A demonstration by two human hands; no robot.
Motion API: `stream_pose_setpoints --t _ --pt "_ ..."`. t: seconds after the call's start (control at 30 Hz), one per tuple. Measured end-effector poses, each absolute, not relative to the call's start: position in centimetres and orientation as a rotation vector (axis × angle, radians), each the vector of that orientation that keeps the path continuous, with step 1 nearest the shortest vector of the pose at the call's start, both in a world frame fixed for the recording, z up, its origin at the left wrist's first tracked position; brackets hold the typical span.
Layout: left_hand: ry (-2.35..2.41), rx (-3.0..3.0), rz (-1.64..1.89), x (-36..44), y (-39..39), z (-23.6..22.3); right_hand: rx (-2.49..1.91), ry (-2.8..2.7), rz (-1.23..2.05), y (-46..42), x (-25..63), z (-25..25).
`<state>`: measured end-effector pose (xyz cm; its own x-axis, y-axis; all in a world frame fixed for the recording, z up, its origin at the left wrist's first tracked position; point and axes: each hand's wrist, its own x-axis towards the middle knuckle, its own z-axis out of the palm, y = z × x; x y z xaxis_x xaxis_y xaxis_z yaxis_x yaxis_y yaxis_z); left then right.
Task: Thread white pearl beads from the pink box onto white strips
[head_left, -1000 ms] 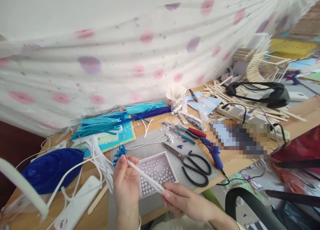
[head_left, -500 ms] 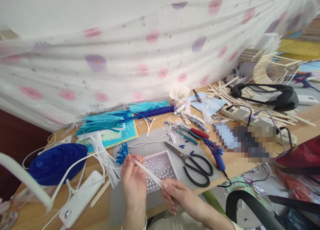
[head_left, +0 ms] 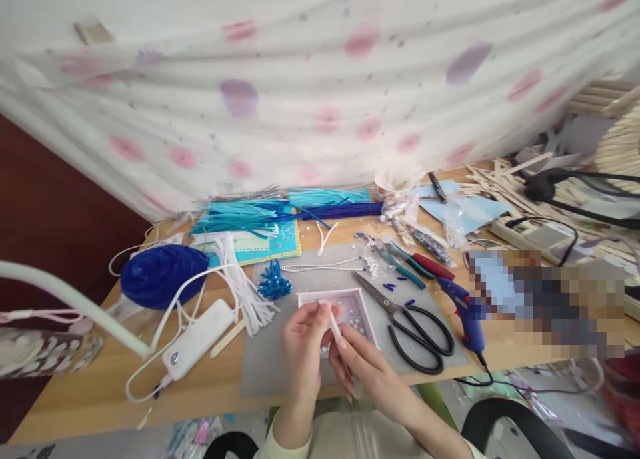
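Note:
A white pipe cleaner (head_left: 334, 324) is pinched between my two hands above a shallow box of pearl beads (head_left: 367, 312). My left hand (head_left: 306, 336) grips its upper end with thumb and fingers. Close beside it, my right hand (head_left: 364, 358) is closed on the lower end. Only a short length shows between them. Left of the box, a blue pipe-cleaner flower (head_left: 274, 280) lies on the grey mat (head_left: 260, 359). More white pipe cleaners (head_left: 245, 289) are bunched further left. Black-handled scissors (head_left: 407, 322) rest open to the right of the box.
A blue hot glue gun (head_left: 465, 312) and pliers (head_left: 407, 262) lie at the right. Pearl strings (head_left: 323, 266) stretch behind the box. Turquoise pipe cleaners (head_left: 235, 216) are piled at the back. A white lamp arm (head_left: 75, 299) and a white power box (head_left: 197, 339) are on the left.
My hands have drawn closer together, so less of the white pipe cleaner shows between them. The view has swung left, shifting the table's contents rightward. The blue flower is now uncovered by my left hand.

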<state>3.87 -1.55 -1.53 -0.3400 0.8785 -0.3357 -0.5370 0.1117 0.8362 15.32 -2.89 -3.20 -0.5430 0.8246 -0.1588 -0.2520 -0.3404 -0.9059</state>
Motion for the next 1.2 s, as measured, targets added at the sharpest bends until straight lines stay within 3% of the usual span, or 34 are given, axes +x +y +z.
stream_pose_setpoints --t 0.17,0.4,0.73,1.2 --pt "1.174 0.477 1.439 3.8 -3.2 -2.0 -0.882 -1.130 1.965 -3.7 15.3 -3.6" --pt "1.054 1.067 1.381 3.4 -5.8 -3.3 -1.027 -1.559 1.576 -5.5 18.3 -3.6" --pt "1.169 1.311 1.364 2.5 -6.7 -3.6 -0.974 -1.727 1.745 -5.6 19.9 -3.6" --pt "1.310 0.935 1.139 4.6 -4.2 -3.0 -0.910 -1.329 2.027 -4.6 21.6 -4.3"
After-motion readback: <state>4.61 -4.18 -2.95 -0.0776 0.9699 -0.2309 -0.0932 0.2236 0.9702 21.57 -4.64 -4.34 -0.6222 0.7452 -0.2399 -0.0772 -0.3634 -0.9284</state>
